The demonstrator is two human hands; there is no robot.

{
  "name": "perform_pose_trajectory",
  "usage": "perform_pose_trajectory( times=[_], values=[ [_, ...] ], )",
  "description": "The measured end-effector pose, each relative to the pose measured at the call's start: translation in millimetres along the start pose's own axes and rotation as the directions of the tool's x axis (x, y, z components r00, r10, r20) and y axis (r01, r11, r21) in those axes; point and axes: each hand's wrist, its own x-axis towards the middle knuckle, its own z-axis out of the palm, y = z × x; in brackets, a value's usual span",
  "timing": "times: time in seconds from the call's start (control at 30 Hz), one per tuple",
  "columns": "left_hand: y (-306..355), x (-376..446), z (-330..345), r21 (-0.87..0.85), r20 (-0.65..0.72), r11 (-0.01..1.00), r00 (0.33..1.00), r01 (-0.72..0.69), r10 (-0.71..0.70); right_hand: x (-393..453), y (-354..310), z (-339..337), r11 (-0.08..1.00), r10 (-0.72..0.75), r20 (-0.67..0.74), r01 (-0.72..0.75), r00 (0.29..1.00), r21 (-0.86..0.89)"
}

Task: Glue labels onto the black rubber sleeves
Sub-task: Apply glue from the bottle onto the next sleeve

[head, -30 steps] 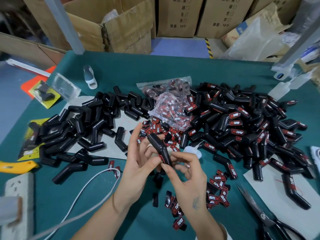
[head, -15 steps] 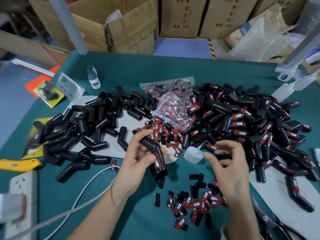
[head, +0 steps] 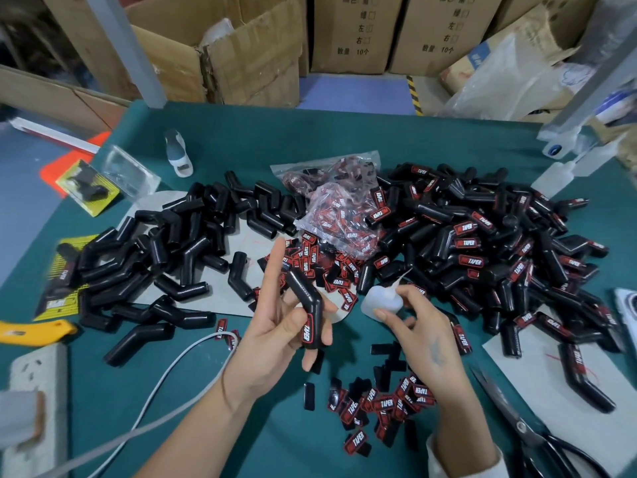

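We read "TAPER" in white on the red-and-black label [head: 306,331] of the bent rubber sleeve [head: 304,305] held in the left hand [head: 275,336]. The same word stands on loose labels [head: 382,405] at 6 o'clock on the worktop [head: 344,139] and on the sleeves piled [head: 482,243] at 3 o'clock. At 12 o'clock, two cardboard boxes [head: 348,32] carry "10" among characters we cannot make out.
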Motion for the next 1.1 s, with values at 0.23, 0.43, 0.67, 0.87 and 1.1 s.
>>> perform_pose_trajectory(
  times=[0.23, 0.43, 0.67, 0.87, 1.1],
  values=[
    [-2, -2, 4, -0.017, -0.079, 0.997, 0.994, 0.078, -0.079, -10, -18, 1, 0.852, -0.057, 0.043, 0.026, 0.997, 0.522],
    [3, 1, 5, -0.022, -0.173, 0.993, 0.978, 0.116, -0.119, -18, -29, -4, 0.71, -0.051, -0.07, 0.086, 0.996, 0.699],
    [1, 2, 8, 0.047, -0.272, 0.991, 0.957, 0.123, -0.106, -22, -29, -9, 0.575, -0.014, -0.181, 0.156, 0.983, 0.803],
    [0, 3, 6, 0.087, -0.291, 0.988, 0.952, 0.127, -0.096, -23, -33, -10, 0.576, -0.02, -0.165, 0.146, 0.986, 0.805],
    [-1, 4, 2, 0.104, -0.232, 0.983, 0.965, 0.151, -0.124, -27, -34, -11, 0.693, -0.026, -0.203, 0.164, 0.979, 0.702]
  ],
)
